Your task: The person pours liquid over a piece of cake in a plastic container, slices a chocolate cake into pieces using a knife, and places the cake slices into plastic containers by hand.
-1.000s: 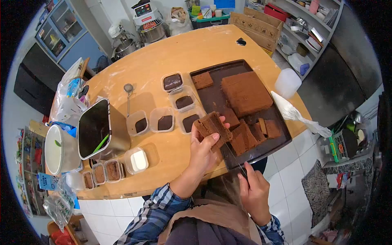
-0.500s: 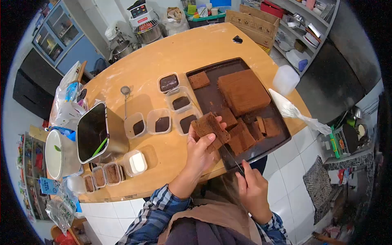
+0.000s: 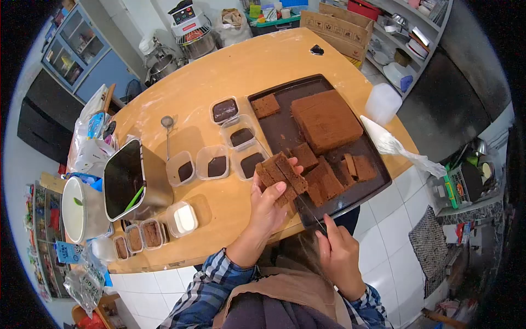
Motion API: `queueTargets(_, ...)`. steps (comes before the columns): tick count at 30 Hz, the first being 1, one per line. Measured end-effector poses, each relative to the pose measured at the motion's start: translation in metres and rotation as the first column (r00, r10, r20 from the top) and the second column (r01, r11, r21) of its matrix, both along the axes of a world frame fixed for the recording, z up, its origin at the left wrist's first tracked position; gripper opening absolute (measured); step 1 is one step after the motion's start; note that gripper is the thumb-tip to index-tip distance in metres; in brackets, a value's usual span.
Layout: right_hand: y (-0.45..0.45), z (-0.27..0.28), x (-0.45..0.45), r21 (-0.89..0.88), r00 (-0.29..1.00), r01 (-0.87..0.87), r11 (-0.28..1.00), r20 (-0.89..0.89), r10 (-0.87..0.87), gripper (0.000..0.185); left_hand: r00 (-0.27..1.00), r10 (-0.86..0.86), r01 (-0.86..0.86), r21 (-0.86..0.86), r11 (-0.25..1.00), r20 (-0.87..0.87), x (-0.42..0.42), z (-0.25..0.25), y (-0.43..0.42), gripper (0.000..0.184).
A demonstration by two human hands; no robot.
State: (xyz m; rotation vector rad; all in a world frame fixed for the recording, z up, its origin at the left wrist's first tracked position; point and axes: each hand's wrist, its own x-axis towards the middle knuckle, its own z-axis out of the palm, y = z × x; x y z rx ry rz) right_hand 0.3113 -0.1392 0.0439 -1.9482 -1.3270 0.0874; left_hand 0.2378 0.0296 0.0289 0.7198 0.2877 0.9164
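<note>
A piece of brown sponge cake [image 3: 272,176] rests in my left hand [image 3: 266,208], fingers beneath and thumb on top. A cut line runs along the piece, parting it into two strips. My right hand [image 3: 342,252] grips the dark handle of a knife [image 3: 309,208]. Its thin blade reaches up to the cake, and its tip pokes out beyond the far side. Just past my hands lies a dark baking tray [image 3: 274,127] bearing a large cake block [image 3: 327,122], a smaller square [image 3: 266,106] and several cut pieces [image 3: 324,183].
Clear plastic tubs with dark filling [image 3: 212,163] stand left of the tray. Farther left are a deep metal container [image 3: 159,175], a white bucket [image 3: 90,211] and a ladle [image 3: 167,129]. A piping bag [image 3: 402,148] lies over the tray's right edge.
The cut in the cake piece has opened, so two strips now show side by side in my left hand. My right hand stays nearly in place with the knife.
</note>
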Motion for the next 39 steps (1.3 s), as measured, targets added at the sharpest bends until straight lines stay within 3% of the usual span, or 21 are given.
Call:
queueTargets(9,0.004,0.002,-0.001,0.023,1.000,0.020,1.000,0.002,-0.020,0.037,0.992,0.047,-0.048,-0.004,0.999,-0.118,0.003,0.004,-0.003,0.047)
queueTargets(24,0.017,-0.006,0.001,0.013,0.998,0.040,0.999,0.037,-0.041,0.041,0.989,0.029,-0.032,-0.019,0.999,-0.148,0.007,0.004,-0.012,0.045)
queueTargets(39,0.024,-0.012,0.000,-0.050,0.995,0.047,0.998,0.090,-0.043,0.037,0.997,0.009,-0.019,-0.136,0.991,-0.076,0.002,0.012,-0.007,0.041)
